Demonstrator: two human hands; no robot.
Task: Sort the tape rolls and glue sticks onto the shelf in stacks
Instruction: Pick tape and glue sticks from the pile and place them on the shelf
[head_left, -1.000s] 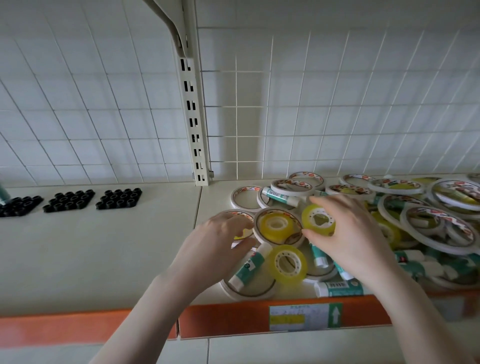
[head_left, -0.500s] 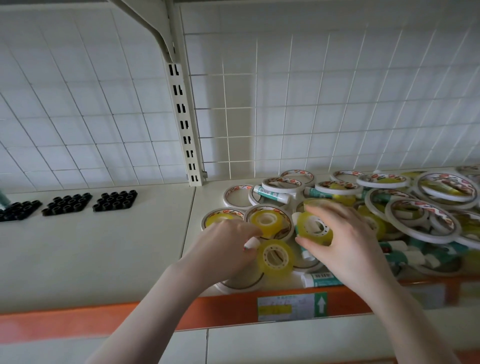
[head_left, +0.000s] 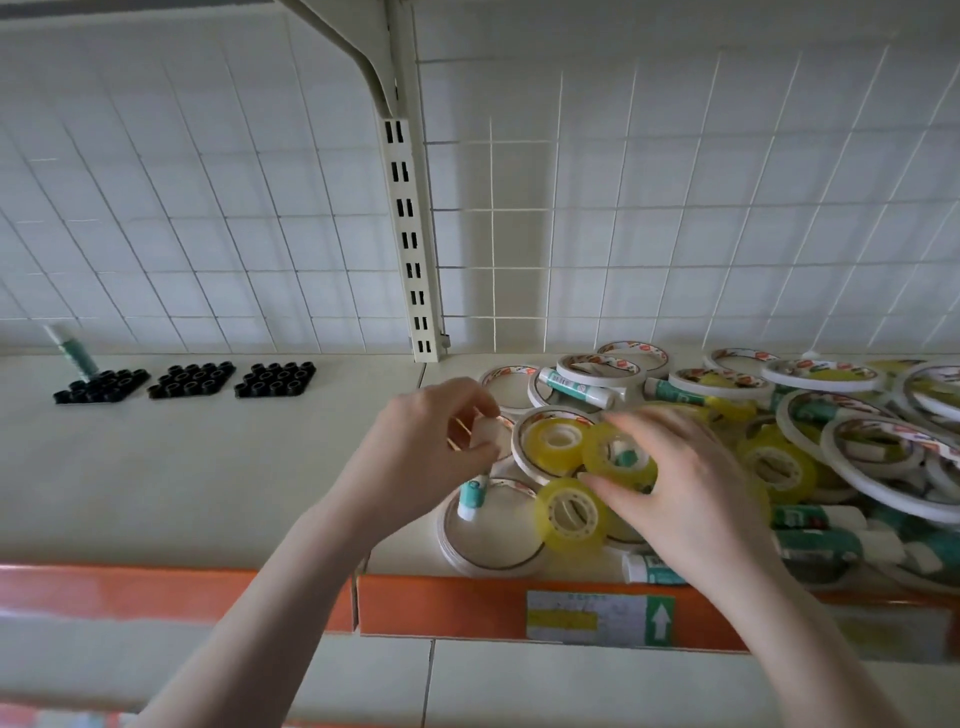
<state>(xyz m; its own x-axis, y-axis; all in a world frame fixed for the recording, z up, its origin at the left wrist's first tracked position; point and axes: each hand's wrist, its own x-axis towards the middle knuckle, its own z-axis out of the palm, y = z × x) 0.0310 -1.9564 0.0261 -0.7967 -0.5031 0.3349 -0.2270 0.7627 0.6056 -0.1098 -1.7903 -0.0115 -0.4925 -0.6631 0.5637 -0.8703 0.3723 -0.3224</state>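
Yellow tape roll (head_left: 619, 457) stays pinched in right hand (head_left: 691, 499) fingers, while left hand (head_left: 415, 457) has lifted a gripped glue stick (head_left: 472, 499).

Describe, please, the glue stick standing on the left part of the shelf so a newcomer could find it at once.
Start at the slotted upright post and look left along the shelf to three black holder trays. The glue stick stands in the leftmost tray, near the grid back wall. It alone stands up; the others lie in the pile on the right.
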